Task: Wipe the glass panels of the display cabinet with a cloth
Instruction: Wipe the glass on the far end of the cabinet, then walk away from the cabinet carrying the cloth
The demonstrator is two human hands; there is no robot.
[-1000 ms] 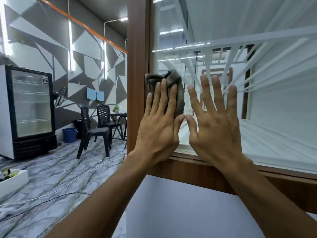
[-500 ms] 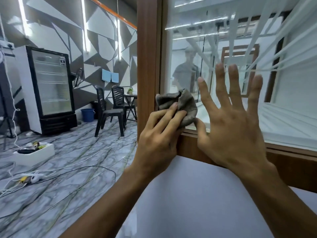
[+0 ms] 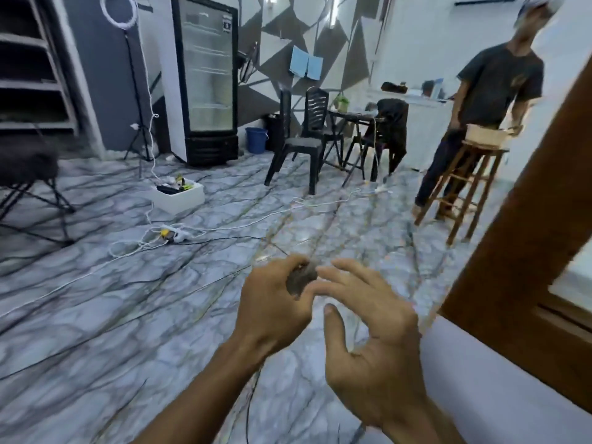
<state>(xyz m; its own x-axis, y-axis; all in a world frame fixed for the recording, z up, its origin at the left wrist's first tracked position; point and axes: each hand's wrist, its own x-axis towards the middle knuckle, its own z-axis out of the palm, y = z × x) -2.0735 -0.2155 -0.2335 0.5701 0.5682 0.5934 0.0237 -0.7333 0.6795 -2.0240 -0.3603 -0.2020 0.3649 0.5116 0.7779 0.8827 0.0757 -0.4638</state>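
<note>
The left hand (image 3: 274,302) is curled shut around a small crumpled cloth (image 3: 300,279) — grey-brown, soft and wadded, only a lump of it showing between the fingers. The right hand (image 3: 371,334) is open with loosely spread fingers, holding nothing; its fingertips come just beside the cloth. Both hands hang over a glossy marble-patterned floor (image 3: 96,315), grey-white with dark veins, crossed by thin black and white cables.

The display cabinet (image 3: 525,251) shows only at the right edge: a broad, smooth brown wooden frame tilted across the view, with a sliver of glass panel (image 3: 576,274) behind it and a pale wall surface below.

Two black slatted plastic chairs (image 3: 304,139) stand by a small table; one wooden stool (image 3: 464,184), one glass-door fridge (image 3: 208,81), one blue bucket (image 3: 256,140) and one white box (image 3: 179,195) are in the room. A person in a dark shirt (image 3: 490,100) stands beside the stool.

Half a second earlier the cloth was pressed to the glass and the right hand lay flat on it — now both hands are off the panel and the view has swung left toward the room.
</note>
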